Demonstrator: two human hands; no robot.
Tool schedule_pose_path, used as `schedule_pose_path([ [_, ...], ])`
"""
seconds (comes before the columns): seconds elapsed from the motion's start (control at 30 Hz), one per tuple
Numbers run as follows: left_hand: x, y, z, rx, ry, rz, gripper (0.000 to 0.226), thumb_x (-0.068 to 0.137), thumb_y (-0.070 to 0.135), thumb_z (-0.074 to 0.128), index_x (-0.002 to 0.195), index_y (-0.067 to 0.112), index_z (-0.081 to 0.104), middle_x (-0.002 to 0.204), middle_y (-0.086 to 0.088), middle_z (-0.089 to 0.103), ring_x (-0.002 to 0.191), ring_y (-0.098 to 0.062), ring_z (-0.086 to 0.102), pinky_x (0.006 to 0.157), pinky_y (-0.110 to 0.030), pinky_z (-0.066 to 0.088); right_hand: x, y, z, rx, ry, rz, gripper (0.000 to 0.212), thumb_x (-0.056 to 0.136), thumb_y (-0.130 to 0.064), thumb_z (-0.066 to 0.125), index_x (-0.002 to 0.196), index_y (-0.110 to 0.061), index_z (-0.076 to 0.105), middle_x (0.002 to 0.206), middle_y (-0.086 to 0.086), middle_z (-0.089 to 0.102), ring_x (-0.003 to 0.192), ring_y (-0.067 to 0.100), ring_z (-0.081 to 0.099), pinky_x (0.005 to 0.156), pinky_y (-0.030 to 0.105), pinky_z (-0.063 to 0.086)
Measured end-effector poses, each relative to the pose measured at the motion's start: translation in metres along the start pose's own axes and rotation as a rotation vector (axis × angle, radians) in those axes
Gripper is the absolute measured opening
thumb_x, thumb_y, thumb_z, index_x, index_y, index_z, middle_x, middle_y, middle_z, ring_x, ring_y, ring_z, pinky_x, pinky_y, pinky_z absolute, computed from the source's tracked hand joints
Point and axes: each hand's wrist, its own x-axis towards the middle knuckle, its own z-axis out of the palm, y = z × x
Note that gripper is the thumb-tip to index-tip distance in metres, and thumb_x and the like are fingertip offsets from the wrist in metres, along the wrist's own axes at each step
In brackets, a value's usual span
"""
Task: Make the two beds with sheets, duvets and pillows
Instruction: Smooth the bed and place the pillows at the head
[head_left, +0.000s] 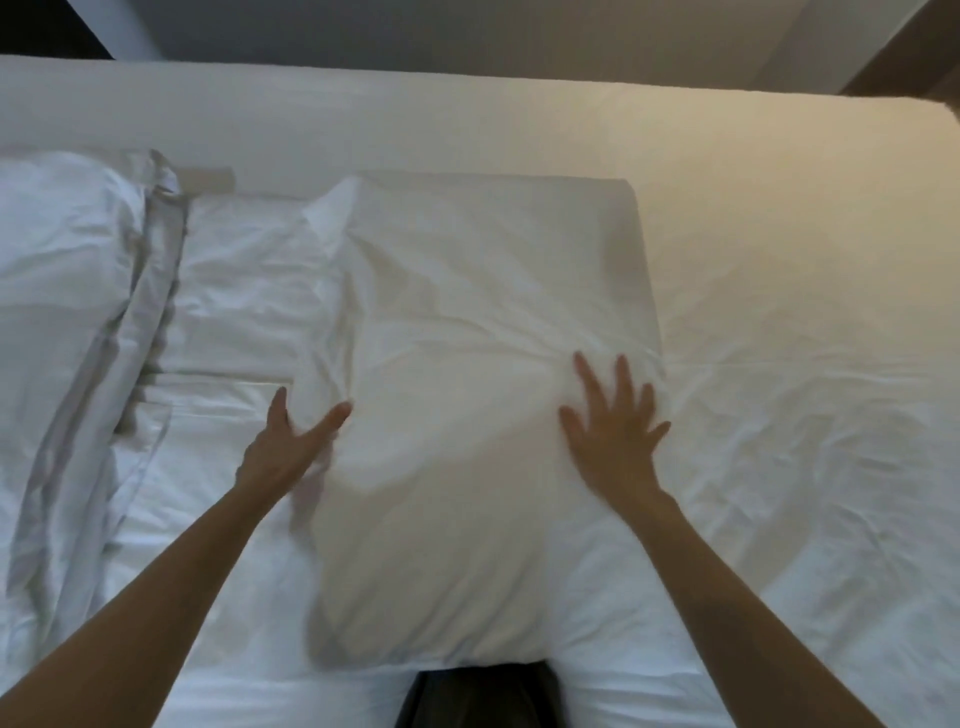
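Pillow (467, 364), white, lies on the sheeted bed (805, 364) before a person. Right hand (615, 436) rests spread flat on its right side; left hand (283, 447), fingers straight and open, meets its left edge. Pillow-setting step, it seems; next probably smoothing, then squaring it to the bed.

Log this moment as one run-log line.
step: pillow placement | pillow: on sheet | left hand: open, at pillow's left edge | right hand: flat on pillow | crumpled bedding: far left
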Motion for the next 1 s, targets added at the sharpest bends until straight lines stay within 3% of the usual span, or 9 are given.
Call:
schedule_pose_path([
  [0.07,-0.008,-0.008,0.001,0.013,-0.009,-0.021,0.12,0.049,0.096,0.051,0.147,0.029,0.029,0.139,-0.008,0.054,0.122,-0.037,0.053,0.104,-0.051,0.041,-0.02,-0.013,0.012,-0.158,-0.078,-0.165,0.059,0.092,-0.066,0.016,0.145,-0.055,-0.006,0.162,-0.005,-0.015,0.147,0.036,-0.012,0.107,0.073,0.002],
  [0.17,-0.022,-0.002,0.003,0.098,0.121,0.039,0.084,0.075,0.074,0.06,0.132,0.014,0.045,0.123,-0.015,0.062,0.11,-0.039,0.059,0.09,-0.046,0.046,-0.036,-0.02,0.024,-0.282,-0.178,-0.245,0.066,0.081,-0.076,-0.003,0.143,-0.059,-0.014,0.158,-0.012,-0.026,0.144,0.041,-0.023,0.105,0.077,-0.004],
  [0.3,-0.028,-0.017,0.004,0.081,0.232,0.056,0.058,0.092,0.054,0.053,0.131,0.012,0.045,0.119,-0.018,0.062,0.108,-0.041,0.058,0.087,-0.045,0.044,-0.042,0.004,0.028,-0.227,-0.21,-0.087,0.073,0.08,-0.084,0.019,0.135,-0.063,-0.024,0.154,-0.02,-0.032,0.139,0.044,-0.031,0.103,0.077,-0.007],
  [0.47,-0.014,-0.025,0.007,0.226,0.206,-0.111,0.069,0.101,0.035,0.045,0.156,0.023,0.006,0.144,-0.028,0.037,0.128,-0.044,0.042,0.104,-0.049,0.034,-0.048,0.01,0.018,-0.169,-0.279,-0.002,0.076,0.087,-0.074,0.032,0.145,-0.055,-0.014,0.158,-0.015,-0.026,0.143,0.042,-0.025,0.106,0.075,0.003],
  [0.57,-0.023,0.008,0.026,0.343,0.432,0.187,0.064,0.099,0.027,0.041,0.155,0.025,0.01,0.157,-0.024,0.017,0.141,-0.045,0.024,0.111,-0.058,0.021,-0.049,-0.008,0.007,-0.068,-0.057,-0.051,0.068,0.098,-0.05,0.042,0.152,-0.044,0.001,0.163,-0.007,-0.009,0.149,0.036,-0.005,0.113,0.067,0.014],
  [0.63,-0.034,0.036,0.053,0.425,0.43,0.501,0.06,0.094,0.029,0.033,0.153,0.026,0.024,0.159,-0.015,0.021,0.142,-0.045,0.024,0.107,-0.067,0.02,-0.042,-0.015,0.005,-0.058,0.11,-0.131,0.065,0.1,-0.034,0.043,0.154,-0.039,0.006,0.164,-0.004,-0.001,0.15,0.03,0.002,0.116,0.06,0.013],
  [0.73,-0.049,0.067,0.101,0.643,0.251,0.767,0.056,0.093,0.038,0.029,0.149,0.035,0.034,0.159,-0.006,0.027,0.141,-0.049,0.023,0.102,-0.076,0.015,-0.024,-0.015,0.012,-0.055,0.081,-0.143,0.057,0.103,-0.033,0.033,0.154,-0.041,0.006,0.164,-0.005,-0.005,0.15,0.026,-0.005,0.117,0.059,0.004],
  [0.87,-0.034,0.054,0.127,0.787,0.203,0.716,0.055,0.095,0.056,0.016,0.15,0.049,0.017,0.163,0.001,0.009,0.145,-0.049,0.001,0.104,-0.078,0.003,-0.014,0.017,0.032,-0.156,-0.025,-0.083,0.05,0.101,-0.051,0.014,0.149,-0.052,-0.003,0.161,-0.015,-0.017,0.148,0.018,-0.019,0.112,0.068,-0.008],
  [1.0,-0.011,0.024,0.105,0.711,0.239,0.524,0.059,0.094,0.066,0.014,0.147,0.054,-0.01,0.161,0.005,-0.019,0.145,-0.043,-0.017,0.105,-0.073,-0.01,-0.023,0.044,0.036,-0.082,0.021,0.054,0.056,0.095,-0.062,0.017,0.147,-0.056,-0.004,0.159,-0.019,-0.018,0.148,0.025,-0.017,0.107,0.073,0.003],
])
